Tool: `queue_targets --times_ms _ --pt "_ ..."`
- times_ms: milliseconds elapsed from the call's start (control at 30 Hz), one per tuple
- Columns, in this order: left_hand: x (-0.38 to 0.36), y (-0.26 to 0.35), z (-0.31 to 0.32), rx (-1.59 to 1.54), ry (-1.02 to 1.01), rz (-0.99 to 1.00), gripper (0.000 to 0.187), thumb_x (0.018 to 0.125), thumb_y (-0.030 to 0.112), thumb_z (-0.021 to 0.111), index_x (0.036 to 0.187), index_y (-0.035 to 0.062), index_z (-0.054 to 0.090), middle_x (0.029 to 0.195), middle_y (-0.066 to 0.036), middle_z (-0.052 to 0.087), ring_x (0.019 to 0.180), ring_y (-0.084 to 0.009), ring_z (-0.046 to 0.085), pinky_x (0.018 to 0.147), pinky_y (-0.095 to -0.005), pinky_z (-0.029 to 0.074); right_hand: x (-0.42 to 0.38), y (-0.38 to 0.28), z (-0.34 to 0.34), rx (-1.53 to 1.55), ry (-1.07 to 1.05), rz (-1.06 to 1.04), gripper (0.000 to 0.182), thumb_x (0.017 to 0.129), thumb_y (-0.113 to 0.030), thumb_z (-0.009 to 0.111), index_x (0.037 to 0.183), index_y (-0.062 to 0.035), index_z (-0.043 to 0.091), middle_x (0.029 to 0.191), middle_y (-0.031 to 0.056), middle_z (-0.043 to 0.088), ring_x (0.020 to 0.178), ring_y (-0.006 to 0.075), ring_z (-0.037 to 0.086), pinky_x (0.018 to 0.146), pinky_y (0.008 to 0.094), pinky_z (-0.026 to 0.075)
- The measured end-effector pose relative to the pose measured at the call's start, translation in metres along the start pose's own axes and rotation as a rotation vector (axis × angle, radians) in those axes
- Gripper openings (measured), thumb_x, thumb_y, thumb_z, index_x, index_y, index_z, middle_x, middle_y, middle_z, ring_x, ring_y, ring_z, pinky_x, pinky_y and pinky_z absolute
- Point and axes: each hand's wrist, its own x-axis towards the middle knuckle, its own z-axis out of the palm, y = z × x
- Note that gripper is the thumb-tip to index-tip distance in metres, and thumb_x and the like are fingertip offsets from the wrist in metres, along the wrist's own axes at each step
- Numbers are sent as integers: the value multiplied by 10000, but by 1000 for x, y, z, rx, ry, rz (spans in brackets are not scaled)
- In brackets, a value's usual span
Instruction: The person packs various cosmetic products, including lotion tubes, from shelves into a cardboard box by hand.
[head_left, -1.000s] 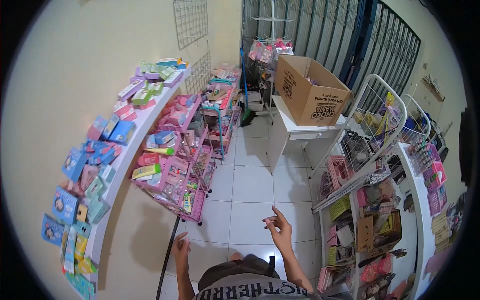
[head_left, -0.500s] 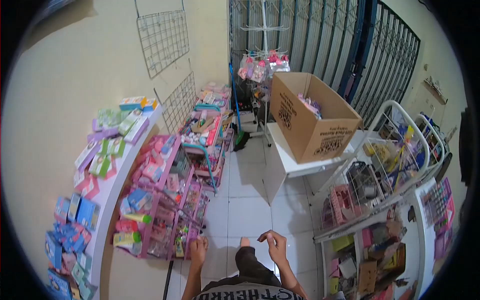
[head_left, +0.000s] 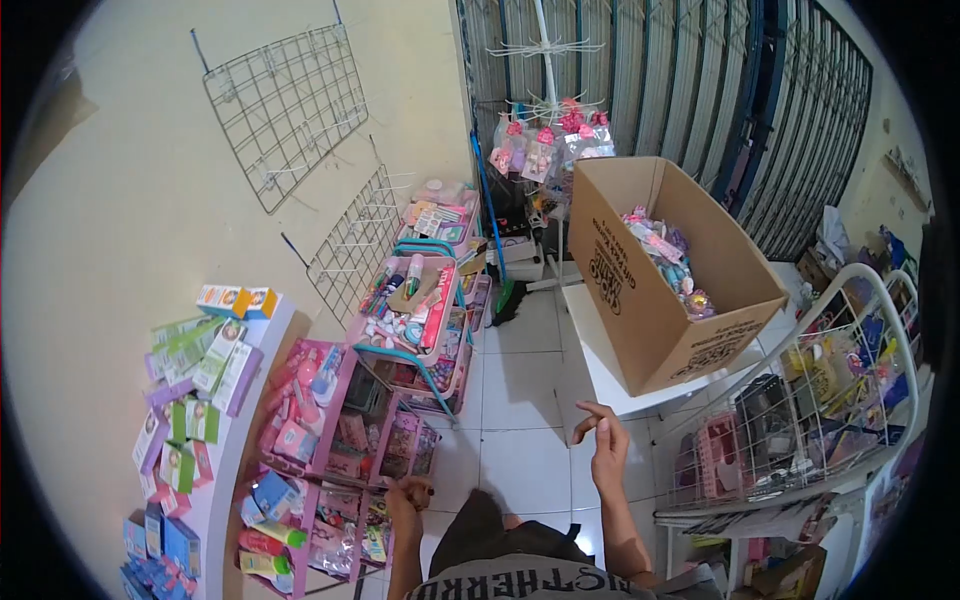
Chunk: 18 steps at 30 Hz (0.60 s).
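My left hand [head_left: 408, 497] is low in the view, its fingers curled in, with nothing visible in them. It is nearest to the pink display shelf [head_left: 318, 468], which holds small packets and bottles. My right hand [head_left: 606, 448] is raised, holding nothing, with its fingers loosely bent and partly apart. It appears in front of the white table [head_left: 590, 335], apart from it. On that table stands an open cardboard box [head_left: 650, 300] with small wrapped, colourful items [head_left: 665, 255] inside.
A white ledge [head_left: 250, 385] with small boxes runs along the left wall. Beyond it stand a pink tiered cart [head_left: 410, 310], a broom [head_left: 508, 300] and a white hanging rack [head_left: 548, 60]. At right is a wire basket rack [head_left: 790, 400]. White floor tiles [head_left: 520, 400] run between.
The view has moved forward, so the box, table and cart appear closer. My right hand has risen and shifted right. My left hand stays low with curled fingers.
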Motion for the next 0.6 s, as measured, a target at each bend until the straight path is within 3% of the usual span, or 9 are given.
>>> queue_targets --times_ms 67,100,200,433,600 --pt "19 11 11 -357 95 -82 661 849 524 217 810 -36 566 436 55 212 378 -48 189 377 -224 146 12 7 2 3 2 57 450 886 -350 297 1003 20 525 518 45 459 509 107 461 520 224 351" --pt "31 11 13 -332 74 -53 687 840 539 224 954 -58 545 436 58 209 371 -45 174 365 -221 135 19 14 2 43 0 44 417 887 -317 326 1039 20 520 505 45 464 475 97 447 484 226 365" --pt "61 24 26 -197 135 15 686 839 538 236 997 -62 529 437 59 220 362 -41 162 358 -212 132 49 16 7 45 -10 28 427 888 -323 319 1039 23 520 502 30 447 457 92 418 471 221 348" --pt "141 32 43 -327 244 215 653 853 503 259 1061 -74 483 415 76 198 355 -26 156 351 -196 148 136 56 39 23 -8 82 437 889 -320 311 1073 29 499 500 19 428 482 78 393 471 201 325" --pt "219 43 43 -354 261 147 600 868 464 268 1091 -58 464 423 66 193 349 -33 155 343 -201 145 185 86 67 24 -17 116 448 888 -333 307 1071 27 500 499 20 424 478 79 386 494 210 333"
